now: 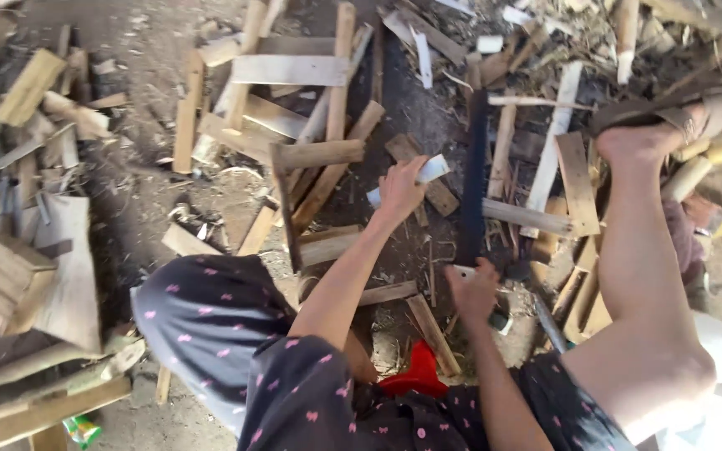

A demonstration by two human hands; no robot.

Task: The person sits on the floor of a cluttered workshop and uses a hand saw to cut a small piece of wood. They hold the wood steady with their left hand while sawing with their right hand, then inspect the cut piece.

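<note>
Centrally, left hand (400, 190) pinching a pale wood strip (422, 177), right hand (473, 288) gripping the upright dark blade (474, 179) just right of it.

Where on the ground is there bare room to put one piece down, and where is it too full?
Bare dirt lies between the left wood heap and the crossed slats. A dark strip runs above the left hand. Around the right hand with the long blade, and by the foot, sticks crowd.
</note>
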